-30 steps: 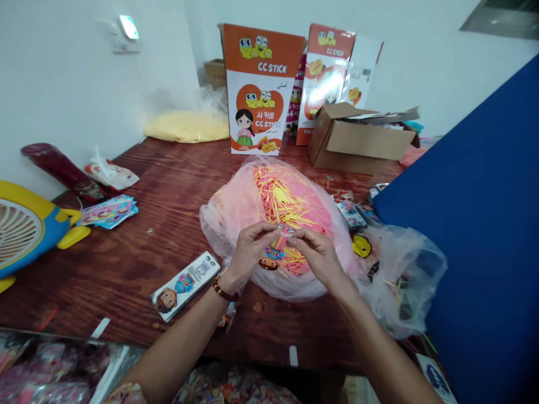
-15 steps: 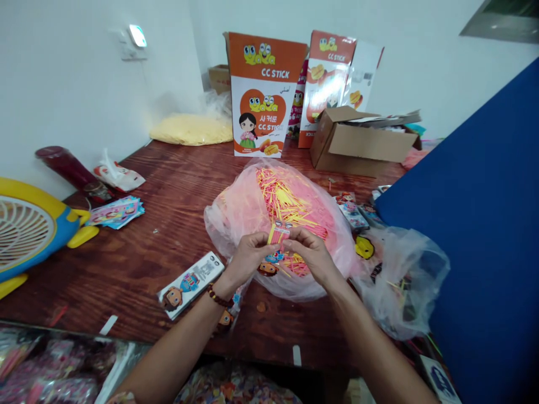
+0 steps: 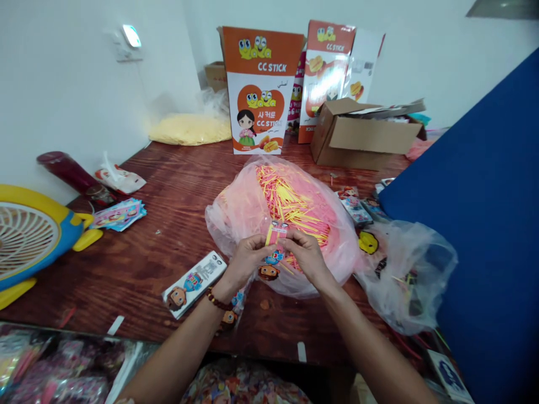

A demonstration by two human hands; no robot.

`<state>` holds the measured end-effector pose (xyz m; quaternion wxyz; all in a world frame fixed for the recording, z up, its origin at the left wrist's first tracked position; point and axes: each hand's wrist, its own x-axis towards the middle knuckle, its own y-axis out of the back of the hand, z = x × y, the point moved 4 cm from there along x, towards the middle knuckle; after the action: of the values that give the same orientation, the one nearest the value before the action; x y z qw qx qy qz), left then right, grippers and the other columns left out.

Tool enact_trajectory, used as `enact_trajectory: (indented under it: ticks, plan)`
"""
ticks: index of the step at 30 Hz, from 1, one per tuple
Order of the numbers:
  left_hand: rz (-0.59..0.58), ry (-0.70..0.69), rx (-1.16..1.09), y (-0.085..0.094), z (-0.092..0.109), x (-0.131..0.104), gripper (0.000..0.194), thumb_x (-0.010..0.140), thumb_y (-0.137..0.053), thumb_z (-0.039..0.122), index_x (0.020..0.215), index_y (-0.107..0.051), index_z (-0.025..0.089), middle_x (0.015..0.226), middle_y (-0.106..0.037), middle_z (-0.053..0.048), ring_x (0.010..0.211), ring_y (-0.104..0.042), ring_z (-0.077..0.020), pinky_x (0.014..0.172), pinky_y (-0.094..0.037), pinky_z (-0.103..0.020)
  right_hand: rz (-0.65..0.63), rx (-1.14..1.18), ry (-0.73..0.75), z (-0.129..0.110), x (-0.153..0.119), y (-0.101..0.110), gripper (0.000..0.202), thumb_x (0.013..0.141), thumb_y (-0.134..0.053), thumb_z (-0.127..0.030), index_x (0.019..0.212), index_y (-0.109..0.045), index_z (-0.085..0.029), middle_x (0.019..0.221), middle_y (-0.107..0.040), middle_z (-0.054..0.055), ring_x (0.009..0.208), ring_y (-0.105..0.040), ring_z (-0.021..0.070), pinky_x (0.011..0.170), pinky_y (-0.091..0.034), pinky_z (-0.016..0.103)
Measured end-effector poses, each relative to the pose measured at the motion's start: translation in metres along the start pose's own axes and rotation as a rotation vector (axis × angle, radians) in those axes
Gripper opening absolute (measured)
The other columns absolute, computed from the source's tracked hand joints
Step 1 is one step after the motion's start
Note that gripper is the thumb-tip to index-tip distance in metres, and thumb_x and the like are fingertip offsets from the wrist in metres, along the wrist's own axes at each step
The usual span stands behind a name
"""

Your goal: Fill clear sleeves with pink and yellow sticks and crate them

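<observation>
Between my two hands is a small printed packet [image 3: 275, 233] with pink and yellow sticks at its upper end and a cartoon face at its lower end. My left hand [image 3: 246, 258] pinches its left side, fingers closed. On the other side my right hand [image 3: 306, 255] grips it, thumb and fingers together near the middle. Just behind, a big pink plastic bag [image 3: 236, 210] lies open on the table, with a heap of loose pink and yellow sticks [image 3: 286, 196] inside. A stack of printed cartoon packets [image 3: 194, 283] lies left of my left forearm.
Orange and white cartons [image 3: 265, 53] and an open brown box [image 3: 370, 140] stand at the back. A yellow and blue fan [image 3: 63, 233] is at the left. On the right are a clear plastic bag [image 3: 415, 275] and a blue panel [image 3: 475, 213]. Wrapped packs [image 3: 67, 365] sit front left.
The view has shifted slightly. Both hands still hold the packet in nearly the same place over the bag's front edge, and more of its printed lower end shows.
</observation>
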<state>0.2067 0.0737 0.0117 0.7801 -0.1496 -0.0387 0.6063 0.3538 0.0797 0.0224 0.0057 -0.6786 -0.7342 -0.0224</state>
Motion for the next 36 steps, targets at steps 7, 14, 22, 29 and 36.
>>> enact_trajectory:
  ticks: [7, 14, 22, 29, 36]
  plan:
    - [0.013, 0.032, 0.031, 0.004, -0.010, -0.005, 0.031, 0.067, -0.082, 0.039, 0.075, -0.074, 0.011, 0.068, -0.070, -0.003, 0.060, -0.060, -0.0117, 0.060, -0.049, -0.024, 0.052, -0.145, 0.231, -0.024, 0.003, 0.018, 0.016, 0.083, -0.068, -0.034, 0.094, -0.070, -0.023, 0.091, -0.068, 0.002, 0.084, -0.061, 0.0175, 0.076, -0.047, 0.031]
    - [-0.017, 0.039, 0.092, 0.004, -0.012, -0.008, 0.027, 0.070, -0.080, 0.037, 0.074, -0.073, 0.011, 0.069, -0.070, -0.003, 0.060, -0.060, -0.0121, 0.061, -0.049, -0.025, -0.150, -0.491, 0.424, -0.066, 0.012, 0.020, 0.021, 0.090, -0.061, -0.035, 0.077, -0.070, -0.022, 0.075, -0.062, 0.002, 0.072, -0.057, 0.0166, 0.068, -0.042, 0.032]
    - [-0.032, 0.017, 0.175, 0.004, -0.009, -0.009, 0.023, 0.073, -0.076, 0.035, 0.070, -0.072, 0.012, 0.065, -0.068, -0.002, 0.059, -0.060, -0.0134, 0.059, -0.048, -0.025, -0.270, -0.600, 0.438, -0.077, 0.016, 0.015, 0.022, 0.091, -0.060, -0.036, 0.078, -0.072, -0.022, 0.076, -0.064, 0.002, 0.074, -0.058, 0.0164, 0.069, -0.042, 0.031]
    - [-0.036, 0.010, 0.163, 0.004, -0.011, -0.007, 0.022, 0.075, -0.074, 0.035, 0.078, -0.075, 0.013, 0.070, -0.070, -0.003, 0.060, -0.058, -0.0123, 0.060, -0.047, -0.024, -0.237, -0.539, 0.439, -0.077, 0.017, 0.020, 0.024, 0.090, -0.061, -0.040, 0.078, -0.072, -0.022, 0.075, -0.064, 0.003, 0.073, -0.057, 0.0168, 0.070, -0.043, 0.032]
    - [-0.081, -0.014, 0.257, 0.001, -0.012, -0.007, 0.023, 0.078, -0.070, 0.036, 0.073, -0.071, 0.013, 0.063, -0.061, 0.001, 0.057, -0.050, -0.0109, 0.058, -0.040, -0.024, -0.324, -0.591, 0.345, -0.067, 0.025, 0.025, 0.032, 0.088, -0.062, -0.042, 0.066, -0.070, -0.020, 0.065, -0.059, 0.000, 0.064, -0.054, 0.0137, 0.063, -0.040, 0.029]
